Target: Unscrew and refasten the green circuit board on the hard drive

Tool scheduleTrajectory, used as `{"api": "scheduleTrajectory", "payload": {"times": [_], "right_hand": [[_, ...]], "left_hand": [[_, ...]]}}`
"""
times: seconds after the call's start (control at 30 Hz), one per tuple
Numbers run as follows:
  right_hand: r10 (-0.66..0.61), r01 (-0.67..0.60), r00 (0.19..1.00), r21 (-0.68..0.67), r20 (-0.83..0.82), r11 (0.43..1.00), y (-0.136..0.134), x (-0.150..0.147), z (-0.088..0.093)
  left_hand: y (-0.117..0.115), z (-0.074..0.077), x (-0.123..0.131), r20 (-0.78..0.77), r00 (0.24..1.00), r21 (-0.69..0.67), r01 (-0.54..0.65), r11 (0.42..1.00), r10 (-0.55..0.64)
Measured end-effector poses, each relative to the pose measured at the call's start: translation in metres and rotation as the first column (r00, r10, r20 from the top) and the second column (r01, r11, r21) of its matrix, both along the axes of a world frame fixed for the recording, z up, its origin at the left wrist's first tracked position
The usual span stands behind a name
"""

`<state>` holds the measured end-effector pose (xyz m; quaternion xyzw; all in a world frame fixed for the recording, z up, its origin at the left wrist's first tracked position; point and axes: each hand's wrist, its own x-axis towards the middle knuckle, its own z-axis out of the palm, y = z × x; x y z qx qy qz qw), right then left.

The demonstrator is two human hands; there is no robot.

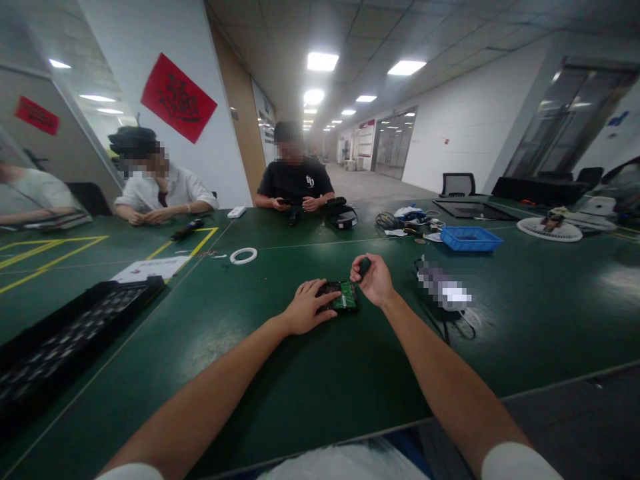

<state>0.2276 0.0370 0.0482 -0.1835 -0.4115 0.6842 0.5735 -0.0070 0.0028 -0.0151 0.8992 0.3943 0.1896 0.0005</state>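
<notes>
A flat device with a green circuit board [346, 297], looking like a hard drive, lies on the green table in front of me. My left hand [306, 308] rests over its left side, fingers stretched out and lying on it. Just to the right of the board, my right hand [376, 280] is raised a little, its fingers curled around a small dark rounded object [365, 267]. That object may be a tool's handle; the rest of it is hidden or too small to make out.
To my right lies a blurred-out device [445, 287] with black straps or cables. Farther back are a blue tray [470, 239], tangled cables [407, 220] and a white fan-like disc [549, 229]. Leftward are a white ring [243, 256] and a long black tray [80, 333]. Several people sit around.
</notes>
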Motion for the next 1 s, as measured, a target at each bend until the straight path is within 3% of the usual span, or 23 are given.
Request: {"api": "scheduleTrajectory", "payload": {"times": [0.23, 0.6, 1.0], "right_hand": [[-0.055, 0.055, 0.998, -0.015, 0.023, 0.998, -0.0022, -0.0045, -0.0015], [0.011, -0.015, 0.997, 0.060, 0.072, 0.998, 0.0001, 0.0004, -0.0003], [-0.042, 0.043, 0.998, -0.007, 0.042, 0.999, -0.0051, -0.0053, 0.0005]], "left_hand": [[0.0003, 0.0002, -0.0006, 0.005, 1.000, 0.005, 0.010, 1.000, -0.010], [0.0008, 0.0004, 0.0001, 0.001, 1.000, 0.011, 0.010, 1.000, -0.010], [-0.0013, 0.0036, 0.0009, -0.010, 1.000, -0.004, 0.004, 1.000, -0.004]]}}
